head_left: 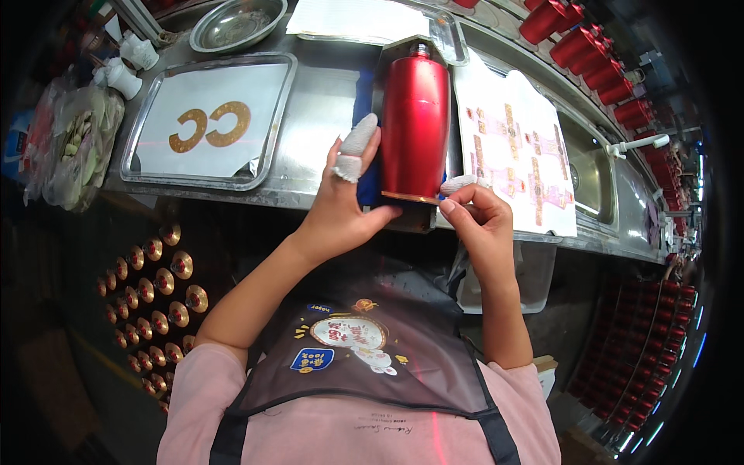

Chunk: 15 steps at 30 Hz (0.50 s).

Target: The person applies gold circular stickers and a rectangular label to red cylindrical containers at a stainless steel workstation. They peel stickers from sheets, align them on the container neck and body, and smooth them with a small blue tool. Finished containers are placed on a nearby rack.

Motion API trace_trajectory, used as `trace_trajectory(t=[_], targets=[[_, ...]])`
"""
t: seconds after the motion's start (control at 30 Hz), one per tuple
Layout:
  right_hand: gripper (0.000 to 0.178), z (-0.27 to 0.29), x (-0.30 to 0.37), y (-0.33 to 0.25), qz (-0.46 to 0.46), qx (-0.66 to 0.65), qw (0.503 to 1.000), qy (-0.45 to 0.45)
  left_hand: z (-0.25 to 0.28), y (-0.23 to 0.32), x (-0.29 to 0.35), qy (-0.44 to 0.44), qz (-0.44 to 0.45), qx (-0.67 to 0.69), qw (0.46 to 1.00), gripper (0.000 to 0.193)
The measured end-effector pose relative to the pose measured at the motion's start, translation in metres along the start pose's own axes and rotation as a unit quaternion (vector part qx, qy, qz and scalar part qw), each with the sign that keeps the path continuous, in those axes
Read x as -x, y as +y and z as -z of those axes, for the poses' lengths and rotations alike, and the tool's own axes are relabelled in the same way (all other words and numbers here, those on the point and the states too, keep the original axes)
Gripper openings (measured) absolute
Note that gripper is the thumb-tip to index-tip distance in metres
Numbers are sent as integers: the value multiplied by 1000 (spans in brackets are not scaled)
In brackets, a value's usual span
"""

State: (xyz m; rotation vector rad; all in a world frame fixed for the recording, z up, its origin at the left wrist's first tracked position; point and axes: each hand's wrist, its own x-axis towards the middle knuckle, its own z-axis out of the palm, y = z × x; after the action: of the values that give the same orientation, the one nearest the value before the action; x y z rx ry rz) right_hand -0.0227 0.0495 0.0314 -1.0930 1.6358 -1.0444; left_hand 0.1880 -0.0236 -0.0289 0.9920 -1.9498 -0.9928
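A glossy red bottle (pixel 416 124) lies in a dark cradle with its neck pointing away from me. Round its near end runs a thin gold strip (pixel 409 197). My left hand (pixel 346 198) is at the bottle's left side, fingers stretched and thumb apart by the near end; a white cloth wrap covers one finger. At the right of that same end, my right hand (pixel 484 217) pinches thumb and forefinger where the gold strip ends. It also has a white-wrapped finger. The exact contact between those fingertips is too small to make out.
Left of the bottle, a clear tray (pixel 283 116) holds white paper with two gold curved decals (pixel 209 126). A printed decal sheet (pixel 515 155) lies right, before a sink (pixel 593 167) with a white tap. A metal bowl (pixel 236 23) stands behind; racks of red bottles (pixel 635 349) stand right.
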Motion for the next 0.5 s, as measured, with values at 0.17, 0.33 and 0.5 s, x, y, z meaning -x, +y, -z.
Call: trace_trajectory(t=[0.17, 0.33, 0.5], targets=[[13, 3, -4, 7, -8, -17, 1000, 10, -7, 3, -8, 23, -45, -30, 998, 93], [9, 7, -5, 14, -56, -76, 996, 6, 2, 1, -5, -21, 29, 133, 991, 90], [9, 9, -4, 16, -41, -143, 989, 7, -6, -1, -9, -13, 49, 138, 989, 81]])
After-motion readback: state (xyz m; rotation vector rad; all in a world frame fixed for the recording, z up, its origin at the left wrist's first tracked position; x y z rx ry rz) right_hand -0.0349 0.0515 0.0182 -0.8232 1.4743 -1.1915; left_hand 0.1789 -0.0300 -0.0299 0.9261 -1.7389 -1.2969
